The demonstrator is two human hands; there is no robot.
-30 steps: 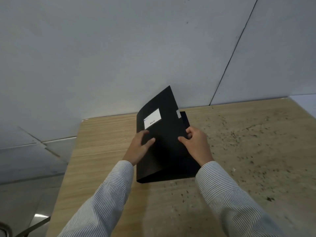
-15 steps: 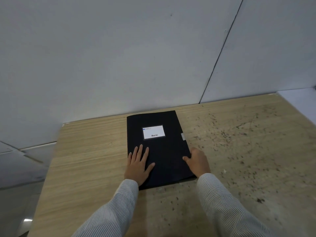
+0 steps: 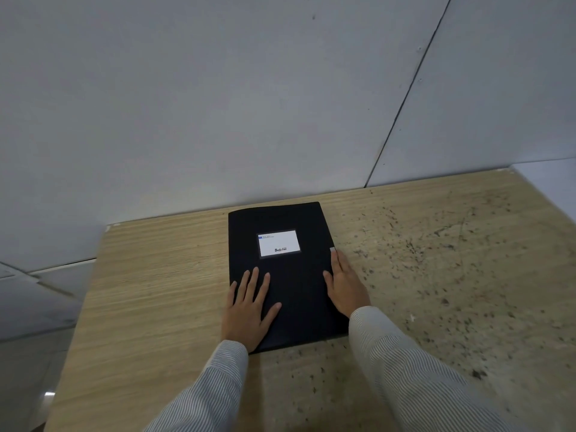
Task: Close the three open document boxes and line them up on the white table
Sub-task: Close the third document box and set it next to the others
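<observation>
A black document box [image 3: 296,275] with a white label [image 3: 279,243] lies flat and closed on the wooden table [image 3: 156,291], its far edge near the wall. My left hand [image 3: 249,310] rests palm-down on the lid's near left part, fingers spread. My right hand [image 3: 344,285] lies flat along the box's right edge, fingertips at a small grey clasp tab [image 3: 332,249]. Only this one box is in view.
A grey panelled wall [image 3: 280,104] rises right behind the table. The table's right half is speckled with dark spots [image 3: 452,260]. The table's left edge drops to a grey floor [image 3: 37,307]. A white surface [image 3: 548,179] shows at the far right.
The raised lid came down flat onto the box. My left hand went from holding the lid to pressing on it, and my right hand slid forward along the right edge to the clasp tab.
</observation>
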